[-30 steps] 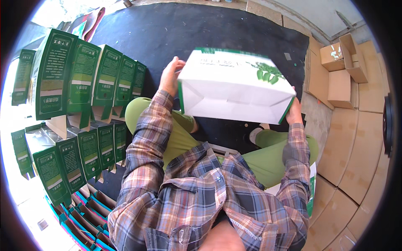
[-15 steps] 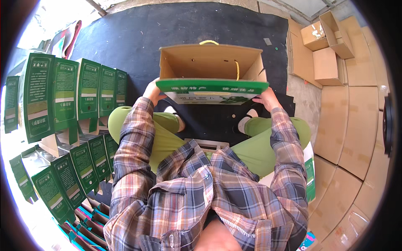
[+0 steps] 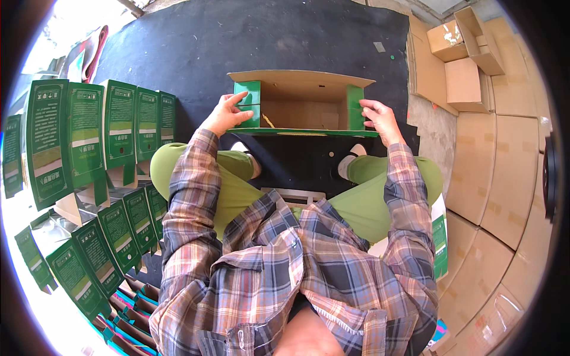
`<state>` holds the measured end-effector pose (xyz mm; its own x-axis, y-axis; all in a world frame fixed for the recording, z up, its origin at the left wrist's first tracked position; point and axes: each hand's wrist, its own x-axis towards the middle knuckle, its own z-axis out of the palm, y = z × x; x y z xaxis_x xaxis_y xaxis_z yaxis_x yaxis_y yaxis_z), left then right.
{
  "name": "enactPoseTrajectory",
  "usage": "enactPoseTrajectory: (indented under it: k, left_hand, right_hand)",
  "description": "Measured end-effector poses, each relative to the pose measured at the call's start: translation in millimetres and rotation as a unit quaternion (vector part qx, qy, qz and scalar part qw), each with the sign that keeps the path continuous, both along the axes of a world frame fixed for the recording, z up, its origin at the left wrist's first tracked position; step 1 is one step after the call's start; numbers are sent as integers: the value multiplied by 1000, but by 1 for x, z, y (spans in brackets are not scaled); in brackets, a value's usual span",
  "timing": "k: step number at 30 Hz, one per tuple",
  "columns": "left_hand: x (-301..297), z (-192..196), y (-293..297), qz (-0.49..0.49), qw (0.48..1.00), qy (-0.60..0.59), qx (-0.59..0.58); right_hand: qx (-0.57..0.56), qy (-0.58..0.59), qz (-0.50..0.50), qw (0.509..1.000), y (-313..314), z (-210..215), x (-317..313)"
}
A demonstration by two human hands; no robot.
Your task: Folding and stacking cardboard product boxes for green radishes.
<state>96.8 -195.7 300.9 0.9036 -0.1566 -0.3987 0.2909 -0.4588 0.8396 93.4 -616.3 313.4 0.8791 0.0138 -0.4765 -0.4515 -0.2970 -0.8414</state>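
Observation:
A cardboard carton (image 3: 304,102), green outside and brown inside, stands between my feet with its top uncovered. Its two green end flaps are folded inward over the opening. On the left flap (image 3: 252,94) rest the outstretched fingers of my left hand (image 3: 223,117), index finger and thumb apart. My right hand (image 3: 382,122) touches the right flap (image 3: 355,105) with its fingertips, the fingers loosely spread. Inside the carton a yellow cord (image 3: 268,121) shows near the front left. The long near side is seen edge-on, and the far panel leans outward.
Rows of green cartons (image 3: 89,142) stand at my left, with pink and blue boxes (image 3: 127,314) below them. Large brown cartons (image 3: 469,169) line the right side, smaller opened ones (image 3: 463,83) at the far right. A black mat (image 3: 285,35) covers the floor.
The carton has been lowered and turned so its opening faces up more. Both end flaps are now folded in. My hands have moved from its lower sides up to the flaps.

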Motion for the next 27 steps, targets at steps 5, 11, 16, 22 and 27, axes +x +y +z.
enactPoseTrajectory:
  k: [5, 11, 16, 22, 27]
  left_hand:
    - [-5, 16, 11, -98, 989, 52, -99]
    - [-2, 4, -10, 52, 998, -24, -22]
    - [1, -14, -32, 44, 959, -187, 208]
    - [-12, -10, -54, 49, 912, -250, 323]
    - [-37, 5, -66, -76, 914, -188, 351]
  right_hand:
    - [76, 63, 15, 995, 0, 17, 3]
    - [43, -9, -6, 999, 5, 2, 2]
    - [-319, -250, 127, 905, 19, -12, -18]
    - [-443, -177, 247, 844, 56, 8, -45]
    - [-435, -210, 221, 847, 56, 1, -40]
